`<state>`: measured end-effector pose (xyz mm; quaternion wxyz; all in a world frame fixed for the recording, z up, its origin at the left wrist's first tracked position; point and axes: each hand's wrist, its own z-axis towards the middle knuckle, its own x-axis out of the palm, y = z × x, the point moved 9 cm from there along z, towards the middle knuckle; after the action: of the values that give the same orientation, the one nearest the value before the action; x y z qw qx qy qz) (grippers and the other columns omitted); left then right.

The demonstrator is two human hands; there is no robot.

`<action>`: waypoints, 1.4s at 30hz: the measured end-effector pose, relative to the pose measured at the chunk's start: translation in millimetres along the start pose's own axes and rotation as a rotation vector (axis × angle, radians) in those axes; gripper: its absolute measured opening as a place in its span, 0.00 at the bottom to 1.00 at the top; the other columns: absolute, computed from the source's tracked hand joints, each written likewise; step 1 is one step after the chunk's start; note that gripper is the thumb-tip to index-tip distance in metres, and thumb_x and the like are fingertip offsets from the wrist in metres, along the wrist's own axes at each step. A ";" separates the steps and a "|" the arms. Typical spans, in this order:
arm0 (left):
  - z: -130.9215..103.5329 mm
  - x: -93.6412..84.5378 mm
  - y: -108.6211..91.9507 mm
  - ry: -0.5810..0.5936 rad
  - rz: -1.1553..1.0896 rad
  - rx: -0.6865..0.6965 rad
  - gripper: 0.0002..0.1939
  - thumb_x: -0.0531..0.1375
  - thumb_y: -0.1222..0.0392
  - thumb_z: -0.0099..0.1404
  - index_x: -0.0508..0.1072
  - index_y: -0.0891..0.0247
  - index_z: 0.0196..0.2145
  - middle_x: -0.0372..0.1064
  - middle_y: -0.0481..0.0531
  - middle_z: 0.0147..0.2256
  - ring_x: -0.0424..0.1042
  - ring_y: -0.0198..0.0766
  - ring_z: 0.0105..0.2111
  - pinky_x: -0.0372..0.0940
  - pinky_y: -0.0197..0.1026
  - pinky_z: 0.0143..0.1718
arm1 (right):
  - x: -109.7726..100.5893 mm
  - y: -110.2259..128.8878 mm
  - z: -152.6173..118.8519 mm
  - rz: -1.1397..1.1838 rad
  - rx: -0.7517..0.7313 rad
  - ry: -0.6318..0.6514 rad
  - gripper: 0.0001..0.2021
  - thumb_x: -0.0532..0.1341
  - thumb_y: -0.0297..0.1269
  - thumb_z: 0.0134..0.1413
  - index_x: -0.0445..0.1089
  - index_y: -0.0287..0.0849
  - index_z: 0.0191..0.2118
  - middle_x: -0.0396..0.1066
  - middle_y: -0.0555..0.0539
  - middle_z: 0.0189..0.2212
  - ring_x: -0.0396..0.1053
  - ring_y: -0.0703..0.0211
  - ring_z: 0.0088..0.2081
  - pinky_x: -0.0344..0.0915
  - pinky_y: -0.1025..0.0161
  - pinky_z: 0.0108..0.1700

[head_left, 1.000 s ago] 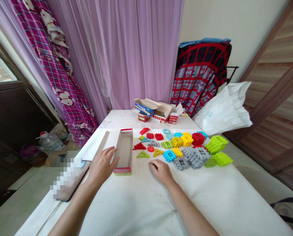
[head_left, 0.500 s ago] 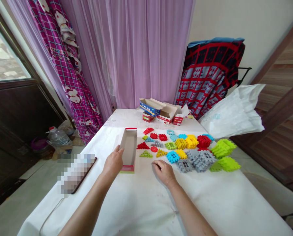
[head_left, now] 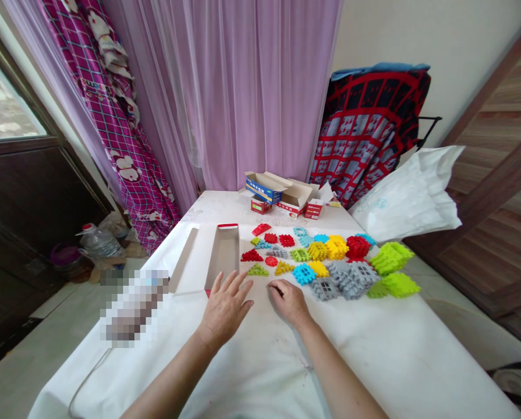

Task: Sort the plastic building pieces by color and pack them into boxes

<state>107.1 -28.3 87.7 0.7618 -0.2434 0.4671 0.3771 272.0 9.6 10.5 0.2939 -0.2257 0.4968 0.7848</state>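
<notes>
Left hand (head_left: 224,305), fingers splayed, is partly hiding an oblong, grey-lined cardboard box (head_left: 226,250); right hand (head_left: 290,301) is resting, loosely curled

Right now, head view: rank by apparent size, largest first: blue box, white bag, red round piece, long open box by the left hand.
1. White bag
2. Long open box, its near end partly hidden by the left hand
3. Blue box
4. Red round piece
</notes>
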 end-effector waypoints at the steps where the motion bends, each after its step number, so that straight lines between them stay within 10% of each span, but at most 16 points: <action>1: -1.6 2.8 -0.8 -0.022 0.001 0.009 0.17 0.55 0.55 0.68 0.72 0.54 0.54 0.69 0.54 0.57 0.66 0.46 0.58 0.50 0.58 0.65 | 0.1 -0.2 0.0 -0.004 -0.005 -0.004 0.12 0.54 0.34 0.59 0.76 0.44 0.36 0.78 0.45 0.35 0.74 0.56 0.37 0.67 0.62 0.42; 11: -1.7 -11.4 42.4 -0.135 -0.070 0.149 0.10 0.55 0.62 0.69 0.76 0.56 0.41 0.77 0.49 0.40 0.70 0.40 0.54 0.48 0.54 0.66 | 2.6 -5.8 -0.8 -0.002 -0.018 -0.021 0.12 0.54 0.34 0.58 0.76 0.45 0.36 0.78 0.46 0.35 0.74 0.56 0.38 0.68 0.63 0.43; 17: -23.8 -19.4 33.8 -0.191 -0.072 0.115 0.10 0.56 0.63 0.67 0.75 0.55 0.43 0.75 0.49 0.48 0.64 0.42 0.60 0.42 0.55 0.68 | 2.9 -6.5 -0.3 -0.004 -0.008 -0.013 0.12 0.55 0.33 0.57 0.76 0.45 0.36 0.78 0.46 0.36 0.75 0.56 0.38 0.68 0.62 0.44; 23: -40.2 20.2 -14.2 -0.071 -0.169 0.249 0.15 0.52 0.64 0.68 0.73 0.58 0.49 0.73 0.53 0.53 0.64 0.41 0.60 0.56 0.51 0.64 | -1.9 -3.5 1.5 0.018 -0.023 -0.046 0.12 0.54 0.34 0.56 0.76 0.45 0.36 0.78 0.46 0.34 0.75 0.56 0.37 0.69 0.62 0.43; 29: -16.1 71.0 -5.2 0.161 -0.197 0.132 0.21 0.55 0.52 0.68 0.70 0.60 0.56 0.69 0.58 0.56 0.67 0.48 0.58 0.64 0.55 0.58 | -24.0 -17.6 -6.5 0.056 0.068 -0.191 0.12 0.54 0.37 0.55 0.76 0.45 0.34 0.79 0.46 0.32 0.75 0.57 0.33 0.70 0.63 0.40; 42: 0.9 78.0 4.6 -0.020 -0.239 -0.017 0.14 0.52 0.53 0.69 0.75 0.60 0.43 0.76 0.56 0.45 0.74 0.45 0.45 0.69 0.51 0.49 | -32.6 -5.3 -30.6 -0.042 0.097 -0.061 0.10 0.57 0.28 0.54 0.76 0.45 0.35 0.78 0.48 0.33 0.75 0.60 0.37 0.67 0.67 0.42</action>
<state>125.8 2.2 18.2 0.8038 -0.3003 0.4239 0.2899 301.1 -24.3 15.7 0.3359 -0.1975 0.5202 0.7599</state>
